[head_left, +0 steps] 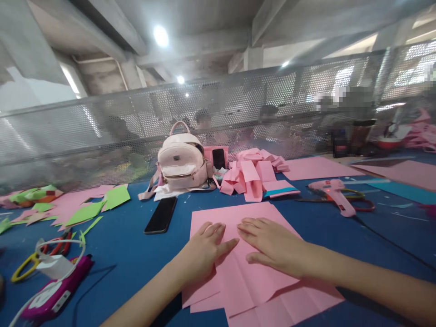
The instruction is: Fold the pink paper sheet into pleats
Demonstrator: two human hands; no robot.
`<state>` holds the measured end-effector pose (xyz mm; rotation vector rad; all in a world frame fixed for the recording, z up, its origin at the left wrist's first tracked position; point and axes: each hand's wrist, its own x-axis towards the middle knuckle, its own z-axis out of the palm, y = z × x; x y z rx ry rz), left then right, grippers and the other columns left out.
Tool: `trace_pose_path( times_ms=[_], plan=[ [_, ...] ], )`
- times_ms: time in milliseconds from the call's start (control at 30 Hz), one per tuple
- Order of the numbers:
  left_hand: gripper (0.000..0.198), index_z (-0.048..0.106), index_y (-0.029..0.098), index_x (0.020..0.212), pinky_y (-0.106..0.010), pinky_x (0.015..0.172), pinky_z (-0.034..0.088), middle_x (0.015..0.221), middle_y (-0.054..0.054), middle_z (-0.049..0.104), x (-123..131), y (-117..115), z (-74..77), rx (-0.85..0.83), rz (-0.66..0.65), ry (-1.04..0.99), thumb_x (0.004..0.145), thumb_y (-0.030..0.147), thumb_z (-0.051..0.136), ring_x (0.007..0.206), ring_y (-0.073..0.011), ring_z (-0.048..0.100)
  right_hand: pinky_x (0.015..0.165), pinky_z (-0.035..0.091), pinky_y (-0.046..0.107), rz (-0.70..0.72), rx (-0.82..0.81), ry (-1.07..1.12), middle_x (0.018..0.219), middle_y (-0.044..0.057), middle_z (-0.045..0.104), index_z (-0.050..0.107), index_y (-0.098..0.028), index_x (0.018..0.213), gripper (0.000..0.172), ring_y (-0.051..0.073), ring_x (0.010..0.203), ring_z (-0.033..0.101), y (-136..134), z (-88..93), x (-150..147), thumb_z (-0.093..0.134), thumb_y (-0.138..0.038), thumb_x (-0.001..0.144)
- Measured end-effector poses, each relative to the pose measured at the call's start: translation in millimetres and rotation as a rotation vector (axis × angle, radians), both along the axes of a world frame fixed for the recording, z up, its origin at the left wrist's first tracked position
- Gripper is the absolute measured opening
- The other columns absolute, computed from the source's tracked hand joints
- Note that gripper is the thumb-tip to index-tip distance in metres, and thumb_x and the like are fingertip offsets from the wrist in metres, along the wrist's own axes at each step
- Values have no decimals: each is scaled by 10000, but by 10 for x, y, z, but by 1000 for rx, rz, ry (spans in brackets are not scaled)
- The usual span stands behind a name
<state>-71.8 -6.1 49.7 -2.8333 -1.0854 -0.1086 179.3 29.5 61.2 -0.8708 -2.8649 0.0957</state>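
Observation:
Several overlapping sheets of pink paper lie in front of me on the blue table, with fold creases showing in the lower part. My left hand rests on the left side of the paper, fingers stretched forward and thumb pointing right. Across from it, my right hand lies flat on the paper with its fingers apart, pointing left. A small gap separates the two hands. Both press on the paper without gripping anything.
A black phone lies left of the paper, before a pale backpack. Pink strips are heaped behind. At right rests a pink glue gun by scissors; at left, a purple power strip and green scraps. A perforated metal partition stands behind.

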Motion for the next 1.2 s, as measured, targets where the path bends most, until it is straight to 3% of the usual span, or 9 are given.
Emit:
trace_pose_path(
  times_ms=[333,533,633,733,800,1033,1200],
  plan=[
    [714,426,245,1487,-578,1128,314,1440,-222,480,2,-23,40,-17,6,-22,810,54,547,1397,-359,409,964,469,512,-105,59,-29,1274,160,662,683,-176,1175,377,364,1173,595,-22,54,218,568,-456,951],
    [739,418,252,1492,-592,1129,305,1445,-225,482,6,-21,24,-26,8,-9,792,58,556,1399,-366,408,995,462,475,-84,46,48,1210,132,700,718,-198,1128,338,323,1159,618,97,88,263,523,-431,980],
    [766,404,242,1493,-593,1136,293,1495,-203,449,-2,-18,35,-26,0,-7,765,47,543,1410,-351,395,1036,448,513,-82,-30,28,1348,154,635,662,-180,1273,415,340,1244,576,101,57,235,496,-433,989],
    [806,368,199,1500,-568,1172,247,1574,-132,377,-9,-10,42,-46,-59,-5,726,19,499,1429,-306,367,1126,375,556,-59,-133,-4,1532,164,440,464,-146,1480,575,348,1390,440,15,-27,173,488,-439,986],
    [823,332,168,1510,-545,1199,200,1596,-97,348,-12,0,33,-64,-110,-5,715,26,488,1446,-284,339,1175,318,559,-44,-172,6,1580,141,354,383,-152,1527,580,325,1442,367,-60,-86,145,432,-412,1011],
    [862,335,154,1513,-517,1221,136,1582,-112,371,-17,14,29,-101,-129,-8,675,14,481,1466,-254,317,1213,269,541,-46,-188,19,1619,90,264,288,-219,1564,564,292,1484,274,-187,-168,241,371,-416,1043],
    [820,387,166,1495,-525,1213,171,1573,-123,385,-4,-5,80,-124,-108,-10,694,7,466,1458,-260,338,1180,291,603,-115,-147,-60,1593,137,308,385,-220,1528,546,350,1465,290,-244,-89,268,454,-397,1017]
  ],
)
